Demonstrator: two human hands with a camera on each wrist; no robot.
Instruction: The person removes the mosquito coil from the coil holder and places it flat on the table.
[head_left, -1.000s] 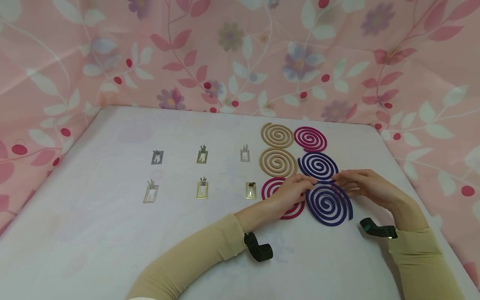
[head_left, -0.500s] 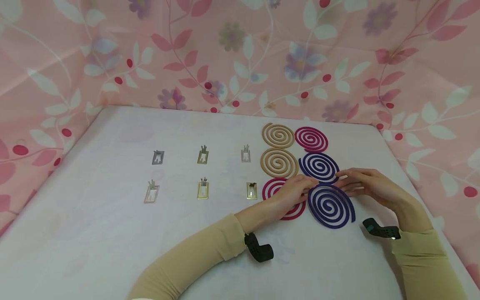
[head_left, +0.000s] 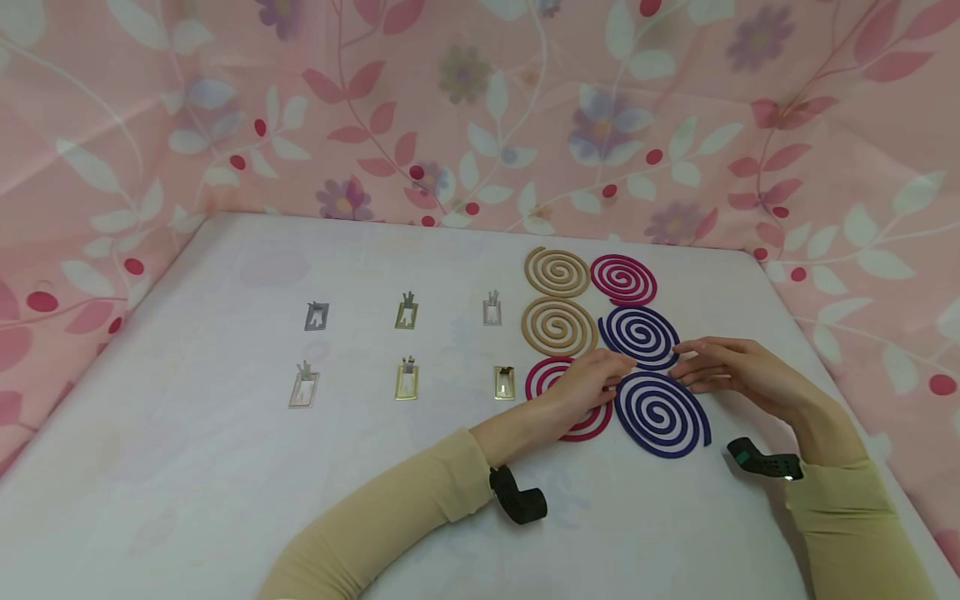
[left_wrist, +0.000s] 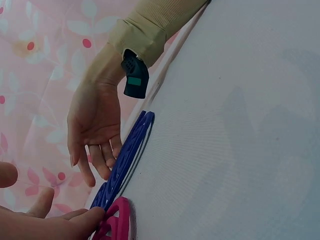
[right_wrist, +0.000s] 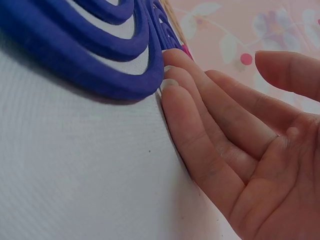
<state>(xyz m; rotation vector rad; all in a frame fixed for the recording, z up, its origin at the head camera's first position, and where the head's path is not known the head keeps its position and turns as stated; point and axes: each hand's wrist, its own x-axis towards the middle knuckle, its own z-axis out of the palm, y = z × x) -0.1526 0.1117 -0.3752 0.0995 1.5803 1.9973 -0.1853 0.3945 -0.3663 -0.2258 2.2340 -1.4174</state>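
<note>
In the head view, a dark blue mosquito coil [head_left: 662, 414] lies flat at the front of the right column, just nearer the person than a second blue coil [head_left: 640, 336]. My left hand [head_left: 581, 390] lies over a magenta coil [head_left: 588, 432], partly hiding it, its fingertips near where the blue coils meet. Over on the other side, my right hand [head_left: 731, 371] has loosely extended fingers at that same spot. The right wrist view has its fingertips [right_wrist: 177, 95] beside the blue coil's rim [right_wrist: 90, 80]. Neither hand grips anything.
Two tan coils [head_left: 558, 327] and another magenta coil [head_left: 624, 279] lie behind. Several small metal coil stands [head_left: 407, 382] are spread in two rows to the left on the white-covered table [head_left: 187, 467]. A pink floral cloth [head_left: 465, 108] hangs around the table.
The near blue coil has shifted slightly toward the person, away from the far blue one. Both hands have stayed almost in place beside it.
</note>
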